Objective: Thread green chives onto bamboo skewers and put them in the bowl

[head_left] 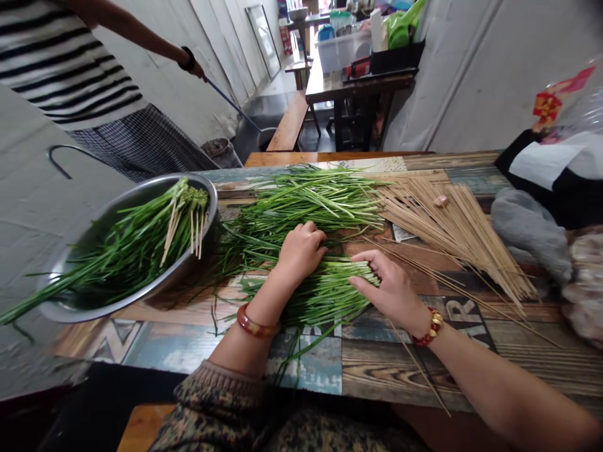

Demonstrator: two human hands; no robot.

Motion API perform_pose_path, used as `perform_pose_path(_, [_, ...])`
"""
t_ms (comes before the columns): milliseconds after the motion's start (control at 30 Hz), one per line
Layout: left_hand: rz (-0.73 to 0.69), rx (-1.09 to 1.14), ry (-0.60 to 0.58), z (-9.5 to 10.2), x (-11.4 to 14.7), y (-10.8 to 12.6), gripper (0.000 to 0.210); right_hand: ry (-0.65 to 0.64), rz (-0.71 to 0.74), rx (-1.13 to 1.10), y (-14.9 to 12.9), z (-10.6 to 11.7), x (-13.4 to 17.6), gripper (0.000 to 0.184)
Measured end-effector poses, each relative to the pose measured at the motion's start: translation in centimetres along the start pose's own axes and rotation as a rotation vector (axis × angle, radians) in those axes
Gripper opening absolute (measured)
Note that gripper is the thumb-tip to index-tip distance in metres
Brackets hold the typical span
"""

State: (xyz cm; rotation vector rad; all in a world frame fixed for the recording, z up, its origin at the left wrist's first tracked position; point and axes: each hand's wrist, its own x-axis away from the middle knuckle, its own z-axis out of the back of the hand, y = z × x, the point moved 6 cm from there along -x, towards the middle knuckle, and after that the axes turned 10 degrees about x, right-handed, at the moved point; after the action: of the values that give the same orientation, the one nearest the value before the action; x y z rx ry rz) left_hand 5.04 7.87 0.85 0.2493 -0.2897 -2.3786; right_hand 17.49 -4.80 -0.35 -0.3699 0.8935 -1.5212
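Observation:
A bunch of green garlic chives lies on the table in front of me, its pale cut ends to the right. My left hand is closed, fingers curled down into the chives at the bunch's far side; the fingertips are hidden. Around the cut ends, my right hand grips with thumb on the near side and fingers on the far side. Just beyond, a larger pile of loose chives spreads out. Thin wooden skewers lie fanned to the right, and one lone skewer rests below my right wrist.
At left, a metal basin holds chives, some skewered in bundles. A grey cloth and a plastic bag sit at the right edge. Beyond the table, a person in a striped top holds a long blue handle.

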Motion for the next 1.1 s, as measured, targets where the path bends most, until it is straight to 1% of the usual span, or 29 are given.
perform_pose_path(67, [0.026, -0.047, -0.001, 0.4, 0.0, -0.1, 0.008, 0.002, 0.0, 0.001, -0.1, 0.1, 0.0, 0.019])
perform_pose_path(133, [0.045, -0.019, 0.042, 1.0, 0.1, -0.3, 0.01, 0.003, -0.005, 0.009, -0.2, 0.2, 0.0, 0.019])
perform_pose_path(233, [0.075, 0.208, 0.177, 2.0, 0.2, -1.1, 0.013, 0.0, -0.019, 0.029, -0.3, 0.3, 0.0, 0.019])
perform_pose_path(300, [0.091, 0.411, 0.255, 2.1, 0.4, -1.9, 0.013, -0.003, -0.023, 0.035, -0.3, 0.3, 0.0, 0.018])
perform_pose_path(333, [0.097, 0.5, 0.275, 2.0, 0.4, -2.2, 0.012, -0.002, -0.023, 0.034, -0.3, 0.3, 0.0, 0.018])
perform_pose_path(367, [0.104, 0.573, 0.283, 1.7, 0.4, -2.5, 0.01, 0.0, -0.021, 0.034, -0.3, 0.3, 0.0, 0.018])
perform_pose_path(433, [0.121, 0.679, 0.259, 0.8, 0.3, -2.9, 0.008, 0.002, -0.016, 0.035, -0.2, 0.3, 0.0, 0.019])
perform_pose_path(567, [0.172, 0.773, 0.176, -0.8, -0.1, -3.1, 0.007, 0.001, -0.016, 0.038, -0.2, 0.2, 0.0, 0.02])
perform_pose_path(633, [0.186, 0.767, 0.175, -0.9, -0.2, -3.1, 0.014, 0.004, -0.011, 0.031, -0.3, 0.3, 0.0, 0.02])
perform_pose_path(700, [0.16, 0.69, 0.216, -0.3, -0.2, -2.8, 0.022, 0.006, -0.003, 0.026, -0.3, 0.4, 0.0, 0.019])
perform_pose_path(833, [0.016, 0.372, 0.336, 2.0, 0.3, -1.1, 0.028, 0.008, 0.001, 0.029, -0.4, 0.4, -0.1, 0.02])
perform_pose_path(900, [-0.058, 0.269, 0.354, 2.7, 0.5, -0.1, 0.024, 0.012, 0.004, 0.027, -0.4, 0.4, -0.1, 0.02])
perform_pose_path(967, [-0.135, 0.255, 0.302, 2.7, 0.5, 0.7, 0.017, 0.017, 0.013, 0.025, -0.3, 0.3, -0.1, 0.02])
perform_pose_path(1033, [-0.198, 0.272, 0.187, 2.0, 0.4, 1.2, 0.013, 0.028, 0.026, 0.025, -0.3, 0.3, -0.1, 0.02])
perform_pose_path(1100, [-0.219, 0.261, 0.065, 1.0, 0.3, 1.4, 0.013, 0.035, 0.034, 0.023, -0.2, 0.2, 0.0, 0.02])
